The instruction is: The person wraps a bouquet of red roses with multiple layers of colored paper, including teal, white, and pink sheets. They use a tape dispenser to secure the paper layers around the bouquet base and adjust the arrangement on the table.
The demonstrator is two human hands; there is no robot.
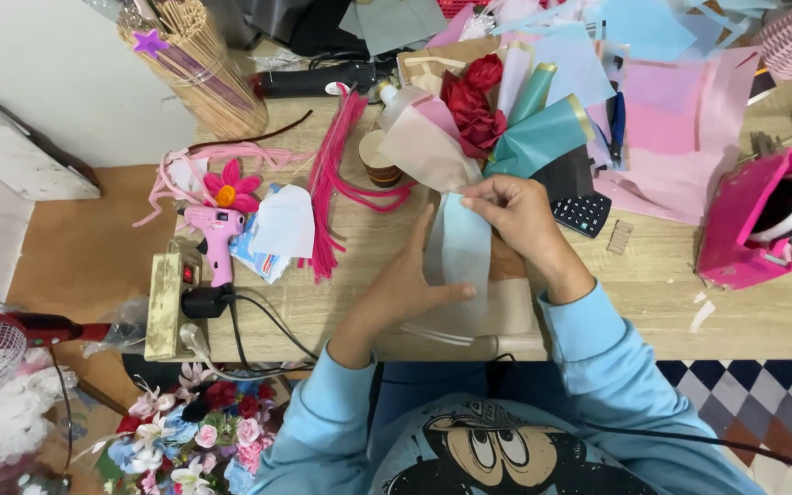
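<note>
I see the left hand (405, 280) lying mostly open, fingers stretched and flat, with the thumb pressing on the lower part of a pale blue paper strip (463, 252). It is holding the strip down, not gripping around it. The right hand (515, 215) is half closed; its fingertips pinch the upper edge of the same strip. The strip looks thin and matte, a little translucent, and it stands nearly upright between the two hands at the middle of the wooden surface (653, 302).

Just behind the hands lies a bouquet (478, 110) of red roses with soft folded petals, wrapped in beige, pink and teal sheets; the teal sheet has a golden border. Under the hands I see brown kraft paper (506, 316), smooth and stiff.

On the left of the surface there are fuzzy pink pipe cleaners (332, 183), a pink glue gun (215, 234) and a pink felt flower (229, 188). At the right, well apart from the hands, stands a pink tape dispenser (753, 225) with a white roll. A dark calculator (584, 213) lies near the right hand.
</note>
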